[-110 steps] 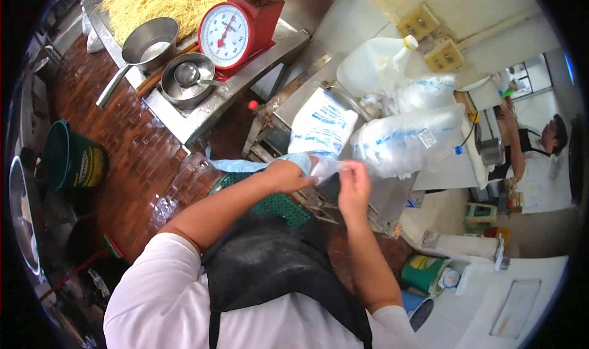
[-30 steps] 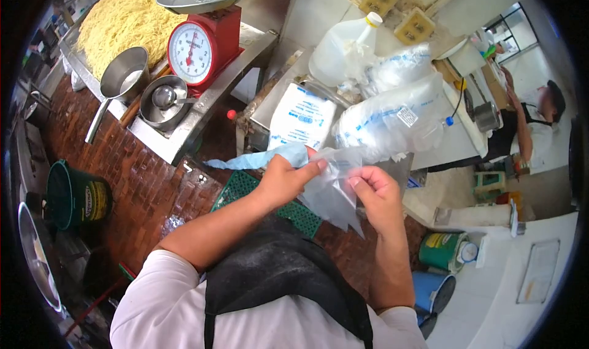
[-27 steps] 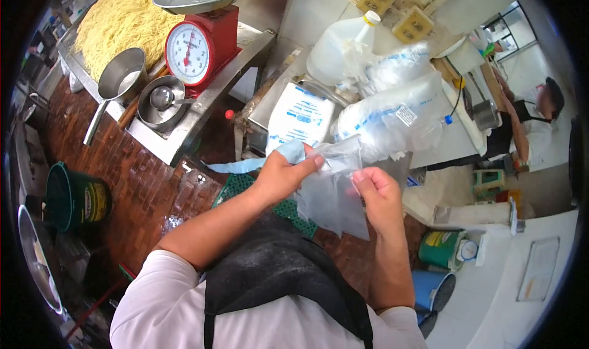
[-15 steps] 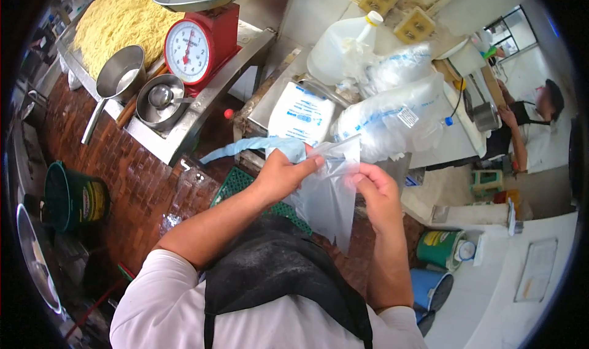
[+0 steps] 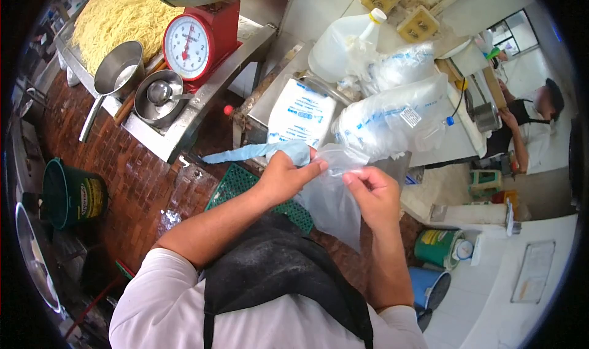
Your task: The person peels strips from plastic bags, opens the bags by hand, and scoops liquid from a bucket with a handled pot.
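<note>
While the thin clear plastic bag [image 5: 331, 201] hangs lengthwise between both hands, the left hand [image 5: 283, 178] pinches its top edge plus a pale blue strip [image 5: 257, 152]; the right hand [image 5: 373, 192] pinches the opposite lip, equally near.

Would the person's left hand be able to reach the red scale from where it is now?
Probably not at once: the left hand is pinching the clear plastic bag together with the right hand, and the red scale stands well off on the steel counter.

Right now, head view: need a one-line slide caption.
Both hands, left hand and right hand, pinch the top of a clear bag near a red scale and noodles.
</note>
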Action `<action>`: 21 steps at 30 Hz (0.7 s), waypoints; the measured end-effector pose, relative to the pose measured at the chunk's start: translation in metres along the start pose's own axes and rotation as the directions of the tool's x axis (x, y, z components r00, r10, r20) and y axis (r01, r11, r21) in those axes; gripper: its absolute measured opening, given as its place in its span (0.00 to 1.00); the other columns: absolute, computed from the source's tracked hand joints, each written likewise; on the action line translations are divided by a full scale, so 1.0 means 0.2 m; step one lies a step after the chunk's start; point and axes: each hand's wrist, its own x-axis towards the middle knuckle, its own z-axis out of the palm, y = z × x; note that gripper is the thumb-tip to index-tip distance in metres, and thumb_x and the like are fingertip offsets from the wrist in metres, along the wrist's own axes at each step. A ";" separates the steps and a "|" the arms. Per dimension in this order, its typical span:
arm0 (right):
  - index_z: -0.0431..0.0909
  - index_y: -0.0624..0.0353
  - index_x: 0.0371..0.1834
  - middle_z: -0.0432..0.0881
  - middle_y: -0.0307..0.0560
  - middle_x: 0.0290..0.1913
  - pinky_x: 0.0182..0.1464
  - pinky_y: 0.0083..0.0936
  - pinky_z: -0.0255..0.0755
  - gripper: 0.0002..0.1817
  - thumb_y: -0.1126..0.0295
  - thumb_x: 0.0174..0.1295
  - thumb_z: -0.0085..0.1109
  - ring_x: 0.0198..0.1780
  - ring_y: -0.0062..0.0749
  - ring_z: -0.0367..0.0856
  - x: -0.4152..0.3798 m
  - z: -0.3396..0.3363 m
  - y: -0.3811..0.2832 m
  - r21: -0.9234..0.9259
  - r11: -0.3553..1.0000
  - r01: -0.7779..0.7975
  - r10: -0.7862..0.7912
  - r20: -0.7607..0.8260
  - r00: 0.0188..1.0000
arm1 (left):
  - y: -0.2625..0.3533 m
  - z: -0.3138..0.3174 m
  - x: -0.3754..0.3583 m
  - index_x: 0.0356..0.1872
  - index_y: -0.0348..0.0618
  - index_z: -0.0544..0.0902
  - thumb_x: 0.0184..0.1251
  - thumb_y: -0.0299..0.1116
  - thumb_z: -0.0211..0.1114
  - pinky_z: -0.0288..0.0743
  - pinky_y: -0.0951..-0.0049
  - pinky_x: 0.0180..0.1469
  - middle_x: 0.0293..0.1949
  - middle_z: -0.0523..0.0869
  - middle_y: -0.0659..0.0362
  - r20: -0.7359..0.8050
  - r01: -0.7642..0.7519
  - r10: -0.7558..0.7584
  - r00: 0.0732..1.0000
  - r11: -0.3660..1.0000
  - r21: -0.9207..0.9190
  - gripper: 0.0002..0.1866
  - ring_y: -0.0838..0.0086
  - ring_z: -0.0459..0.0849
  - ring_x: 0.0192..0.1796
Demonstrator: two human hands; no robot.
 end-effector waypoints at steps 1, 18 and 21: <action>0.79 0.63 0.26 0.80 0.35 0.23 0.29 0.17 0.66 0.10 0.71 0.60 0.69 0.27 0.13 0.71 0.00 0.02 -0.01 0.026 1.000 0.009 -0.009 -0.016 1.000 | -0.02 0.00 0.01 0.36 0.40 0.81 0.59 0.36 0.73 0.67 0.79 0.26 0.27 0.80 0.66 -0.055 -0.124 0.126 0.991 0.992 0.024 0.12 0.84 0.75 0.26; 0.71 0.58 0.25 0.75 0.37 0.24 0.29 0.20 0.68 0.14 0.74 0.53 0.71 0.25 0.21 0.72 -0.04 0.11 0.00 -0.161 0.976 0.145 -0.130 0.104 0.986 | 0.06 0.02 -0.04 0.38 0.44 0.82 0.60 0.39 0.72 0.65 0.82 0.24 0.29 0.81 0.65 0.325 0.230 -0.204 0.924 0.972 -0.045 0.12 0.85 0.75 0.26; 0.71 0.58 0.28 0.77 0.35 0.26 0.33 0.18 0.70 0.12 0.76 0.56 0.68 0.27 0.21 0.74 -0.04 0.05 0.00 0.162 0.987 -0.001 -0.020 0.133 0.991 | 0.01 -0.02 0.00 0.40 0.44 0.81 0.63 0.38 0.69 0.67 0.80 0.24 0.32 0.83 0.63 0.368 0.287 -0.205 0.907 0.940 -0.184 0.12 0.83 0.73 0.23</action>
